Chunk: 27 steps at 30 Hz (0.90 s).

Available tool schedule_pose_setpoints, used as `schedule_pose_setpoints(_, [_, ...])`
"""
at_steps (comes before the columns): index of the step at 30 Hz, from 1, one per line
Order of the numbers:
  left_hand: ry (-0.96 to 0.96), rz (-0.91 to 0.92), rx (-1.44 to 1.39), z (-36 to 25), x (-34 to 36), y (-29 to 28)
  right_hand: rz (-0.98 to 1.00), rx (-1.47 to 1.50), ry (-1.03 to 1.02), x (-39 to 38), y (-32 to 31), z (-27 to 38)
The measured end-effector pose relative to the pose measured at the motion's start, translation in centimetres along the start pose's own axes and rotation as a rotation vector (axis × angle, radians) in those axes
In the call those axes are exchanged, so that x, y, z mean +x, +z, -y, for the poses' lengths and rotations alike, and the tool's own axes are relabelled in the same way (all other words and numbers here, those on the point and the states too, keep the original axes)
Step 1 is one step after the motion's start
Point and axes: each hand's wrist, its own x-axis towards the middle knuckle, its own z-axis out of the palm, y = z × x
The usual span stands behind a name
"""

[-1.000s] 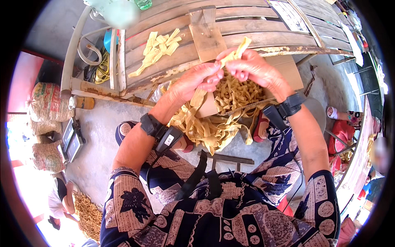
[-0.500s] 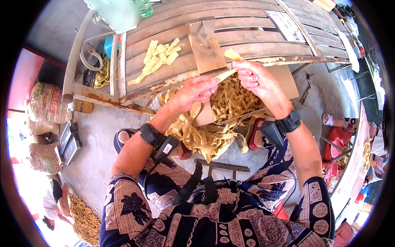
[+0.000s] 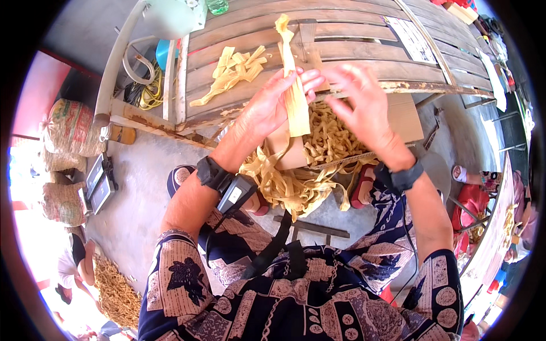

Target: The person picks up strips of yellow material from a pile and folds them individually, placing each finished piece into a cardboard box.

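A long, flat yellow strip [image 3: 297, 111], looking like tofu skin, lies across the fingers of my left hand [image 3: 270, 109]. The left thumb presses on it; one end points to the table and the other hangs toward me. My right hand [image 3: 364, 105] is just to the right, smeared by motion, with fingers apart and nothing seen in them. Under both hands, a cardboard box [image 3: 404, 116] holds many small yellow knotted pieces [image 3: 333, 136]. Loose long strips [image 3: 290, 190] drape over its near side. A small heap of short strips [image 3: 233, 74] rests on the table's left part.
A slatted wooden table [image 3: 352, 71] with a rusty metal frame spans the far side, bearing a wooden board [image 3: 307, 42] and a printed sheet [image 3: 410, 40]. Stuffed sacks [image 3: 74, 128] and a flat scale-like device [image 3: 100, 183] stand at left. Another person [image 3: 74, 264] is beside a brown heap [image 3: 116, 290].
The strip was pulled between both hands; now only my left hand holds it, turned lengthwise away from me. My right hand has let go and opened. The view has shifted slightly.
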Motion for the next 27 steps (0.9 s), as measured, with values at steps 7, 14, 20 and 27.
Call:
schedule_pose_setpoints(7, [-0.135, -0.126, 0.015, 0.6, 0.0, 0.6, 0.083, 0.188, -0.260, -0.4, 2.1, 2.2])
schedule_pose_setpoints(14, [-0.232, -0.105, 0.858, 2.1, -0.3, 3.2, 0.054, 0.722, 0.501, 0.7, 2.1, 1.5])
schedule_pose_setpoints(20, [0.230, -0.074, 1.857, 2.6, -0.6, 1.2, 0.279, 0.622, 0.636, -0.2, 3.0, 0.4])
schedule_pose_setpoints(27, [0.804, -0.102, 1.695, 1.4, -0.4, 2.6, 0.626, 0.946, 0.809, 0.9, 1.1, -0.9])
